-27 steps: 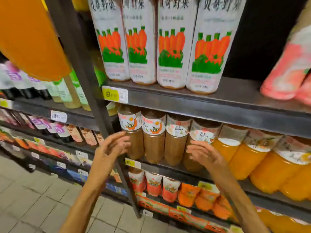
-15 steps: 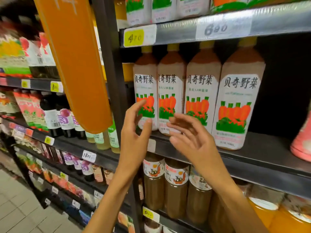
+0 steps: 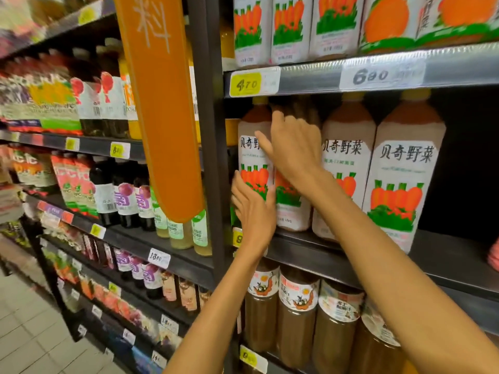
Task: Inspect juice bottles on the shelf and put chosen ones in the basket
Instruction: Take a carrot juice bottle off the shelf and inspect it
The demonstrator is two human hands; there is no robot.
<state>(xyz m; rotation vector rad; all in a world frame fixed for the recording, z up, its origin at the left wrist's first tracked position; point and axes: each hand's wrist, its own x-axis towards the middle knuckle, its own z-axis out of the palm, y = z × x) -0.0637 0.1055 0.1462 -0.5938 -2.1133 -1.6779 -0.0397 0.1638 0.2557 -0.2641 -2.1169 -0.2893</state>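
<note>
so both hands are on the carrot juice row. my right hand [image 3: 293,147] wraps the second carrot juice bottle [image 3: 290,211] up high, fingers round its shoulder i think, it's blurry there. my left hand [image 3: 253,209] lies flat on the first carrot juice bottle [image 3: 252,147], probably steadying it. no basket in view.

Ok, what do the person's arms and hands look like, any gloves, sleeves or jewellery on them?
Both are bare. The left hand and right hand have no gloves and no rings visible on the fingers. Neither wrist shows a watch or band, and both forearms are uncovered down to the frame edge, with no sleeve in view.
</note>
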